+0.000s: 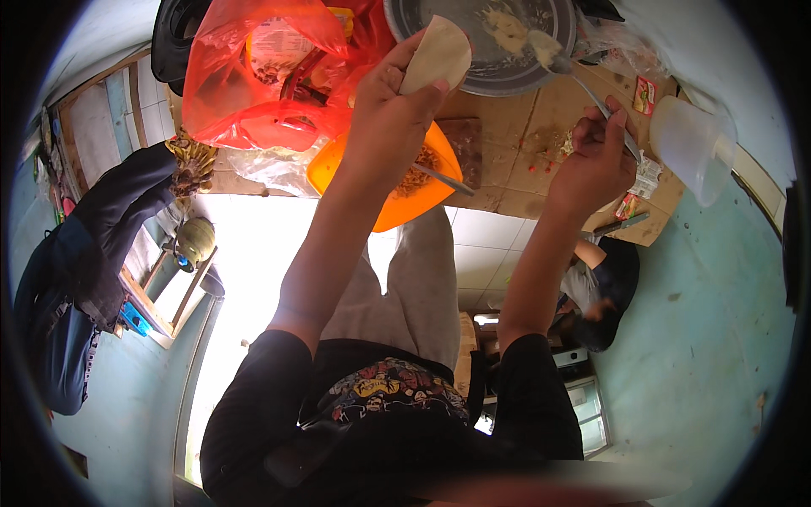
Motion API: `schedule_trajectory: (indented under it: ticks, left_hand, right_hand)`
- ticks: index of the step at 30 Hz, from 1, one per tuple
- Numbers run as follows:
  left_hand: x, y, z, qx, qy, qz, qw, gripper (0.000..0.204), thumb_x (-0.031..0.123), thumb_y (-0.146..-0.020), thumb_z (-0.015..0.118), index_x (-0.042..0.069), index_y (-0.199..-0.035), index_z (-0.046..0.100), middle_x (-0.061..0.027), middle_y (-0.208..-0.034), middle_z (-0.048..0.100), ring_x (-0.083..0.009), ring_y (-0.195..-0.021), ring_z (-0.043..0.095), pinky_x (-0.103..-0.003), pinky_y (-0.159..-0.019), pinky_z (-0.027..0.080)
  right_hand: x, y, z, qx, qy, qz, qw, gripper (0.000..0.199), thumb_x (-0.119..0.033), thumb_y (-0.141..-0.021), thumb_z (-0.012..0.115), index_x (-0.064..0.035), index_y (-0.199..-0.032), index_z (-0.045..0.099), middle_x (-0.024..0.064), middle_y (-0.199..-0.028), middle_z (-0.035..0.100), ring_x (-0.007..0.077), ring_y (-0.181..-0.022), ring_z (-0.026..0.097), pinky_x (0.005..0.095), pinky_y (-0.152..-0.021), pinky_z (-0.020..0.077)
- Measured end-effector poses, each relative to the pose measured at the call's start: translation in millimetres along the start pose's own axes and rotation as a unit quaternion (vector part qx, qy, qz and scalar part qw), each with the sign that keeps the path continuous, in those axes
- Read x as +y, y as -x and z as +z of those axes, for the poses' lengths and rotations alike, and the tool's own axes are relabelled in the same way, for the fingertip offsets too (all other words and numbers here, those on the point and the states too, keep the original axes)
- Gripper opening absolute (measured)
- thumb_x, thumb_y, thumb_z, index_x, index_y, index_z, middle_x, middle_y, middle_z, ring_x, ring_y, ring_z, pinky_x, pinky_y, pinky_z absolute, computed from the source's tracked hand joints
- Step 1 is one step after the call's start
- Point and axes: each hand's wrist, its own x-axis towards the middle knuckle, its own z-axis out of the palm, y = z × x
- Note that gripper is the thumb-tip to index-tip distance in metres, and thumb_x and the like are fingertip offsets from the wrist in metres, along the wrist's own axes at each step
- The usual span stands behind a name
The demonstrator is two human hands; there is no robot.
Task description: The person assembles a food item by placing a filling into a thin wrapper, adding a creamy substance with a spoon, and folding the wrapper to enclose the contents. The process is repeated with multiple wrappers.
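Note:
My left hand (390, 106) is raised over the table, its fingers closed on a pale, flat wrapper (439, 57) that looks like thin dough with a rounded edge. In my right hand (596, 160) is a metal spoon (589, 91), pinched by the handle. Pale paste clings to the spoon's bowl end, which is over a wide grey basin (490, 80) with more of that paste smeared inside. Under my left forearm stands an orange bowl (338, 160) of brownish crumbly filling, partly hidden, with another spoon (448, 182) resting in it.
A red plastic bag (228, 93) of packages lies at the far left. Cardboard (507, 144) covers the tabletop, with scraps and small sachets (644, 95) on it. A translucent plastic container (688, 148) and a knife (621, 225) are at the right. Another person (604, 287) is low beyond the table's right edge.

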Motion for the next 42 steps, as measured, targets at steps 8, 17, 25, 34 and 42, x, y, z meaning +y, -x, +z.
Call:
schedule_trajectory:
  ticks: [8, 17, 25, 34, 42]
  left_hand:
    - [6, -7, 12, -0.039, 0.043, -0.019, 0.998, 0.06, -0.012, -0.093, 0.051, -0.009, -0.151, 0.037, -0.0219, -0.145, 0.055, -0.0283, -0.14, 0.051, -0.038, -0.121, 0.04]
    - [1, 0, 18, 0.006, -0.015, -0.006, 1.0, 0.056, -0.006, -0.093, 0.054, -0.005, -0.149, 0.045, -0.0128, -0.131, 0.066, -0.0158, -0.115, 0.067, -0.027, -0.088, 0.061]
    - [0, 7, 16, -0.044, 0.003, -0.003, 0.999, 0.057, -0.008, -0.094, 0.054, -0.005, -0.15, 0.044, -0.0138, -0.135, 0.064, -0.0184, -0.123, 0.063, -0.032, -0.103, 0.055]
    - [2, 12, 7, -0.076, 0.027, -0.017, 0.997, 0.057, -0.007, -0.095, 0.058, -0.004, -0.15, 0.044, -0.0117, -0.135, 0.064, -0.0171, -0.122, 0.063, -0.031, -0.103, 0.055]
    - [3, 14, 3, -0.087, 0.021, -0.028, 0.996, 0.056, -0.006, -0.095, 0.062, -0.004, -0.149, 0.046, -0.0115, -0.136, 0.064, -0.0168, -0.123, 0.063, -0.031, -0.104, 0.053]
  right_hand:
    - [-6, 11, -10, -0.087, -0.188, 0.13, 0.97, 0.029, -0.02, -0.103, 0.061, 0.0067, -0.111, 0.067, 0.0132, -0.079, 0.069, 0.0178, -0.059, 0.057, 0.0264, -0.054, 0.0412]
    - [-11, 13, -1, -0.04, -0.011, -0.03, 0.999, 0.027, -0.018, -0.104, 0.062, 0.0073, -0.111, 0.066, 0.0139, -0.082, 0.07, 0.0144, -0.059, 0.057, 0.0251, -0.057, 0.0443]
    - [-15, 15, 2, -0.111, -0.086, 0.02, 0.99, 0.026, -0.017, -0.103, 0.062, 0.0078, -0.111, 0.065, 0.014, -0.079, 0.07, 0.0134, -0.06, 0.057, 0.0245, -0.055, 0.0428]
    - [-21, 9, 5, -0.097, -0.089, 0.0, 0.991, 0.026, -0.019, -0.102, 0.065, 0.0068, -0.107, 0.068, 0.012, -0.077, 0.07, 0.0134, -0.059, 0.059, 0.0235, -0.052, 0.04]
    - [-21, 7, 12, -0.064, -0.028, -0.028, 0.997, 0.027, -0.02, -0.101, 0.065, 0.0065, -0.106, 0.069, 0.0111, -0.076, 0.07, 0.0129, -0.058, 0.058, 0.0231, -0.052, 0.0398]
